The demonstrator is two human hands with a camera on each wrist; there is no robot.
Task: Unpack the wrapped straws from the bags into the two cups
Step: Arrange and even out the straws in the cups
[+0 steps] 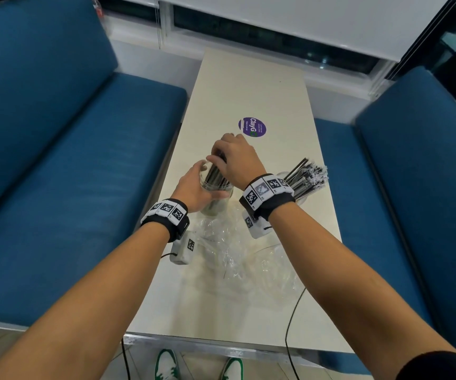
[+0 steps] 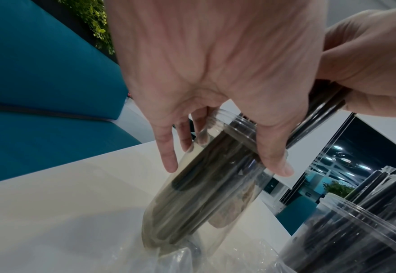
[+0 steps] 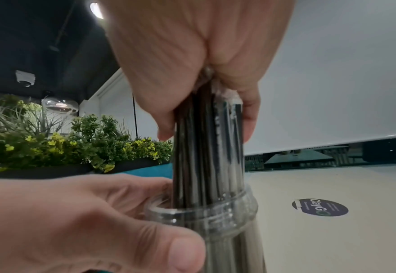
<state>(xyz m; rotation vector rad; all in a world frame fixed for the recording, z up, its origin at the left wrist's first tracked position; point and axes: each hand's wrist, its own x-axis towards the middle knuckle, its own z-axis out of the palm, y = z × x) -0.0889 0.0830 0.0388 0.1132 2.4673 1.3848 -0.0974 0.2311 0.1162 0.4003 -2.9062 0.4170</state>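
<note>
My left hand (image 1: 198, 185) grips a clear plastic cup (image 1: 216, 198) near its rim, fingers and thumb curled round it; the cup (image 2: 204, 194) leans a little on the cream table (image 1: 248, 91). My right hand (image 1: 221, 149) clasps the top of a bundle of dark wrapped straws (image 3: 206, 147) from above. The bundle's lower ends stand inside the cup (image 3: 215, 218). A second clear cup (image 1: 302, 197), behind my right wrist, is packed with wrapped straws (image 1: 306, 176) that fan out to the right. Crumpled clear bags (image 1: 235, 242) lie flat just in front of both cups.
A round purple sticker (image 1: 252, 127) is on the table beyond the hands. Blue benches (image 1: 57, 160) (image 1: 413, 160) flank the narrow table on both sides. A thin black cable (image 1: 292, 311) runs over the near right edge.
</note>
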